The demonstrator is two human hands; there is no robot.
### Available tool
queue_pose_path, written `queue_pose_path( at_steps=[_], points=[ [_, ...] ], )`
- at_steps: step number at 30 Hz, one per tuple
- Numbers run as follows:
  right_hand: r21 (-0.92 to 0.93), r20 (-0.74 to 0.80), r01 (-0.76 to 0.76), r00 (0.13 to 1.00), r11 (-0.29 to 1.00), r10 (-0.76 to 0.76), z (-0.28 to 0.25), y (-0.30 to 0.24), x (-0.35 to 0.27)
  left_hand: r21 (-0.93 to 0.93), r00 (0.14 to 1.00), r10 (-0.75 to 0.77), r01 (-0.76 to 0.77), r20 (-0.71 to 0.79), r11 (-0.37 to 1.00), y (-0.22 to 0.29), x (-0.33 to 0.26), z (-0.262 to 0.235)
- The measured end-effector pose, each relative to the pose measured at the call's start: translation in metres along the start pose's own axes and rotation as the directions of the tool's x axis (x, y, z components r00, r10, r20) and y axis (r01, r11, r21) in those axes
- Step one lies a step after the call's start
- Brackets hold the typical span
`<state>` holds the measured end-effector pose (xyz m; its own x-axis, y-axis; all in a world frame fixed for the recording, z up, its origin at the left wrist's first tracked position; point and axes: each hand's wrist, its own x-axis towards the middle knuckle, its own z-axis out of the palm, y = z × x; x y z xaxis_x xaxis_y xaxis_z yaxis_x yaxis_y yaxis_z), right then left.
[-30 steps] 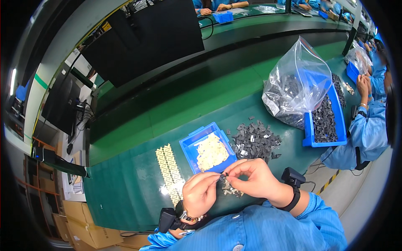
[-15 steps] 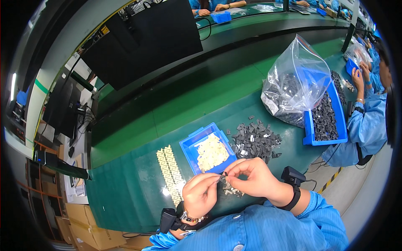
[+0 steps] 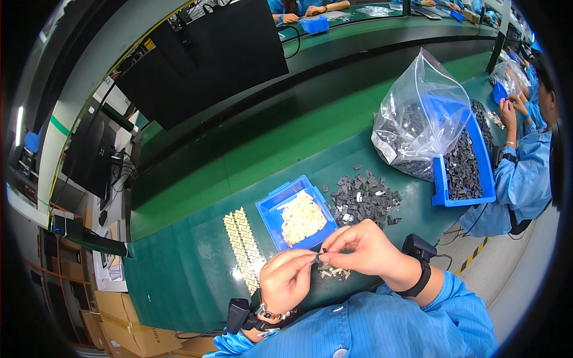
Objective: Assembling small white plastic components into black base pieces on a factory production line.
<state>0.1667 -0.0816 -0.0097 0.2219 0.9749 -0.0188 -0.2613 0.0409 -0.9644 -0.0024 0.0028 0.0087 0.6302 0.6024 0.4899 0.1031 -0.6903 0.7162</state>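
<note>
My left hand (image 3: 286, 275) and my right hand (image 3: 362, 249) meet fingertip to fingertip just below a blue bin. Between them they pinch a small black plastic part (image 3: 321, 255), mostly covered by the fingers. The blue bin (image 3: 267, 216) holds a heap of cream-coloured small pieces (image 3: 302, 219). Under my right hand lies a small pile of loose cream and dark pieces (image 3: 334, 272). Beyond it spreads a heap of black plastic parts (image 3: 365, 200). Left of the bin, cream pieces (image 3: 242, 244) lie in two neat columns on the green mat.
A clear plastic bag (image 3: 412, 119) of black parts leans on a long blue bin (image 3: 441, 194) filled with black parts. At the right, a co-worker's sleeve (image 3: 525, 173) comes close to that bin. A black monitor (image 3: 203, 59) stands at the back left; cardboard boxes (image 3: 128, 322) stand lower left.
My right hand has shifted slightly up, with its fingers drawn closer around the black part. My left hand stays nearly in place. The co-worker's hands at the right moved slightly.
</note>
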Motion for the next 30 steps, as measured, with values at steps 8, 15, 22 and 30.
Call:
queue_pose_path(
  at_steps=[8, 15, 22, 30],
  points=[
    [0.071, 0.0, -0.049, 0.999, 0.996, 0.049, -0.003, -0.004, 0.0, -0.739, 0.881, -0.424, 0.425, 0.207, 0.523, -0.003, -0.015, 0.007],
    [0.293, 0.197, -0.313, 0.944, 0.903, 0.263, 0.004, -0.015, 0.001, -0.856, 0.804, -0.394, 0.511, 0.445, 0.075, -0.024, -0.03, 0.004],
    [-0.418, 0.35, 0.556, 0.828, 0.718, -0.438, -0.001, -0.014, 0.0, -0.836, 0.774, -0.337, 0.543, 0.536, -0.081, -0.019, -0.024, 0.002],
    [-0.68, 0.505, 0.616, 0.787, 0.398, -0.355, -0.004, -0.028, -0.018, -0.802, 0.755, -0.268, 0.569, 0.598, -0.183, -0.015, -0.026, 0.013]
  ],
)
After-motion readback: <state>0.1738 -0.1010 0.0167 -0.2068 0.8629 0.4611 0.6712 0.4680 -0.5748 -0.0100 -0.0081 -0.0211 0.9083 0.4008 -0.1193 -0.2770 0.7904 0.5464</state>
